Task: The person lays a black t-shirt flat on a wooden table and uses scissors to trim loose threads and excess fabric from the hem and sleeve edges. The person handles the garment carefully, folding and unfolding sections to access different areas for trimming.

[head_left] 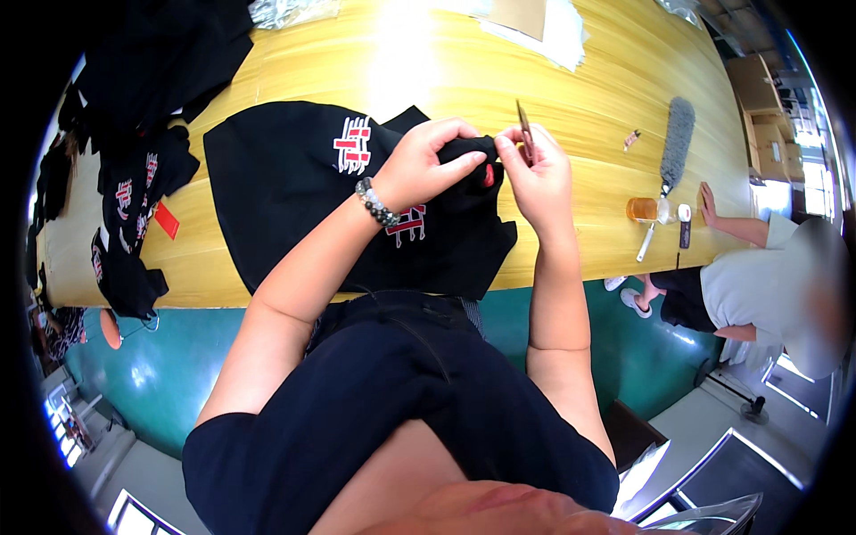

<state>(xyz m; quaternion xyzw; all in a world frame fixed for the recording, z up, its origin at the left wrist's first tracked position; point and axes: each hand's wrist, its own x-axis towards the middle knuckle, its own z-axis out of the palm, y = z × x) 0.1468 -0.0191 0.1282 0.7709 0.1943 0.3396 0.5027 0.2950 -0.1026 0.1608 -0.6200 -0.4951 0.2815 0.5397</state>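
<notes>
The black cloth garment with red-and-white patches (267, 178) lay spread on the yellow wood-grained bench (606, 169). At its far-right edge, the left hand (426, 166) pinched bunched cloth, seemingly to steady it; the right hand's (544, 183) grip was closed around a slim dark pointed tool (523, 121).

This looks like a garment workshop. Beneath the fingers (464, 167) spreads a long, yellow, wood-grained worktop (303, 62) carrying a black cloth garment (276, 178) with red-and-white motifs; well to the left of the fingers lie heaped black cloth pieces (169, 62) and a flat, rectangular red tag (166, 221). Far to their right, a person in a pale shirt (749, 276) is at the same worktop, brown cardboard boxes (753, 85) beyond. Lower than the fingers shows a glossy green floor (205, 357).
</notes>
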